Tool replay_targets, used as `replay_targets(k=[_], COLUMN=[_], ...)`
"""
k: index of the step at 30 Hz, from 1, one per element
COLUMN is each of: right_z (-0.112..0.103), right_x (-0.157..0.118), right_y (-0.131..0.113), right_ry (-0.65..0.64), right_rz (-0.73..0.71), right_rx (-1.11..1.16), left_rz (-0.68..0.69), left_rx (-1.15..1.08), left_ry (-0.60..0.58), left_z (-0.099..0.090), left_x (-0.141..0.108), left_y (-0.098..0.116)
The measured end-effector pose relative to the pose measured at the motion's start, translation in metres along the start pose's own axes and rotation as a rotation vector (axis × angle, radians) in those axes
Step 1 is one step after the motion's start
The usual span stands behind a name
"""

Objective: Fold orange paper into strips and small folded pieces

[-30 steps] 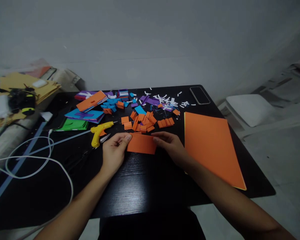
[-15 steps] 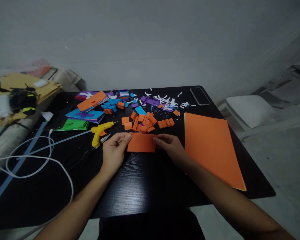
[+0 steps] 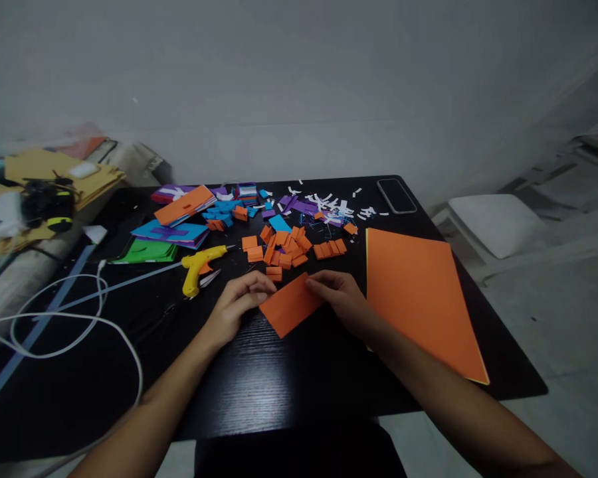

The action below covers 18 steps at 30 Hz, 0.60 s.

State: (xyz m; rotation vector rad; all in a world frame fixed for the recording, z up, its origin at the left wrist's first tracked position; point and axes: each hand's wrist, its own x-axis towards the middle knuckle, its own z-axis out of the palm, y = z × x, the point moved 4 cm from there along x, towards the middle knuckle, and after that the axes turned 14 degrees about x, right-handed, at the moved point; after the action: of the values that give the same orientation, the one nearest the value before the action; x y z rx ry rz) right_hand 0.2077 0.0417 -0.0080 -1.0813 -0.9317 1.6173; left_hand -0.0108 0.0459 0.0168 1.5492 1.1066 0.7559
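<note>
An orange paper rectangle (image 3: 292, 307) is tilted above the black table (image 3: 259, 392), its left end lower than its right. My right hand (image 3: 341, 299) pinches its upper right corner between thumb and fingers. My left hand (image 3: 239, 305) is at the paper's left end, fingers curled; whether it grips the edge is hard to tell. Just beyond my hands lie several small folded orange pieces (image 3: 289, 247), one pair (image 3: 274, 273) close to my left fingertips. To the right of my right hand is a stack of large orange sheets (image 3: 418, 292).
A yellow glue gun (image 3: 194, 269) and dark scissors (image 3: 154, 322) lie left of my left hand. Farther back are coloured paper stacks (image 3: 167, 232), white scraps (image 3: 329, 202) and a phone (image 3: 397, 196). A white cable (image 3: 129, 345) loops over the left side.
The orange rectangle has turned, its left end swinging down toward me. My left thumb has come off its upper left corner. The small folded pair near my left fingertips has come into view.
</note>
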Motion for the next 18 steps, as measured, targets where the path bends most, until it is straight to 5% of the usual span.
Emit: replay_targets(k=[8,18], right_z=[0.014,0.011], right_x=[-0.006,-0.002], right_y=[0.004,0.007], right_ry=[-0.259,-0.142], right_rz=[0.021,0.090], right_rx=[-0.233,-0.045], left_rz=[-0.048,-0.084], left_rx=[0.220,0.037], left_ry=[-0.036,0.080], left_z=[0.027,0.022], left_x=[-0.002,0.001], left_y=[-0.003,-0.009])
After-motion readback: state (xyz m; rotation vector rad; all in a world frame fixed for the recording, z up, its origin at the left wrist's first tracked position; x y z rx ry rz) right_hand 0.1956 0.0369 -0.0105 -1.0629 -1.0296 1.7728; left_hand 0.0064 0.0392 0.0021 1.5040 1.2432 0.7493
